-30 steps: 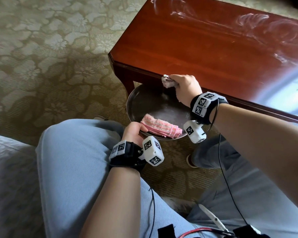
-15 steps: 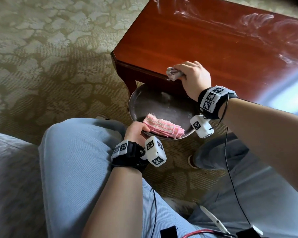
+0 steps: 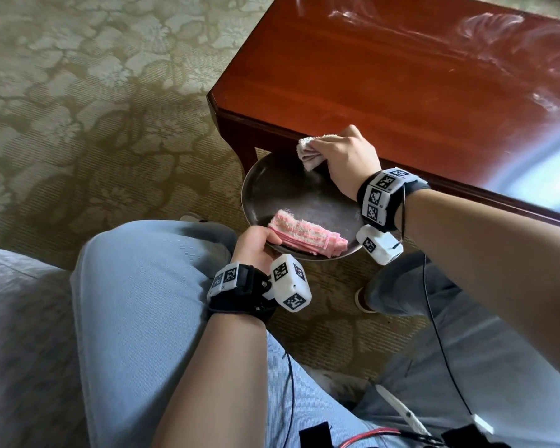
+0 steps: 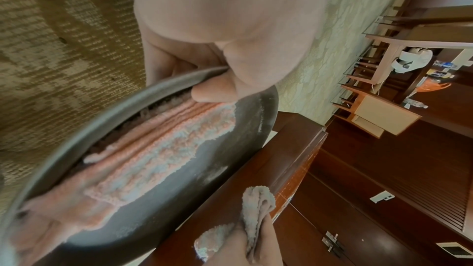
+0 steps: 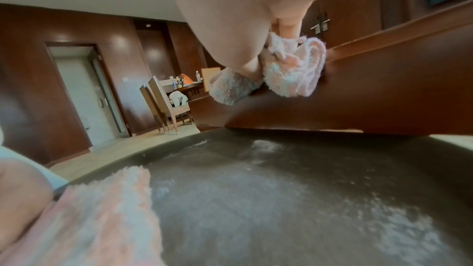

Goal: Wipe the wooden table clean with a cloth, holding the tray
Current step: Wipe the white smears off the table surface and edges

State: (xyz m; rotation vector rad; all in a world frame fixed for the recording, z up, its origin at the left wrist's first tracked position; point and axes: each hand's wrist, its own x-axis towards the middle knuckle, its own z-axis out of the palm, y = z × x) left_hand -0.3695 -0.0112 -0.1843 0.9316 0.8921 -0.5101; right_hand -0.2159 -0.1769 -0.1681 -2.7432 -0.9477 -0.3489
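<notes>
The patterned olive carpet (image 3: 78, 92) spreads under everything, and on it stands the wooden table (image 3: 401, 85), a polished red-brown piece whose top carries pale swirled smears toward its far side. The person sits facing the table's near edge, legs in light blue jeans (image 3: 136, 318) drawn up on this side of it. Just below that near edge, and partly tucked beneath it beside the table's corner leg, sits the tray (image 3: 272, 189), a round dark metal dish with a raised rim and a dusting of whitish powder across its floor, plainest in the right wrist view. The left hand (image 3: 256, 244) holds the tray by the rim farthest from the table: the thumb lies over the rim inside the dish while the fingers curl beneath it, as the left wrist view shows. Touching that thumb, a folded pink towel (image 3: 307, 232) lies flat in the part of the tray farthest from the table. The right hand (image 3: 346, 156) is at the table's near edge, directly above the tray's far half, its fingers bunched tightly round a small pale cloth (image 3: 307, 150). The cloth is crumpled into a wad, pressed against the lip of the tabletop and hanging partly over the edge, so that its loose end dangles above the tray without touching it.
</notes>
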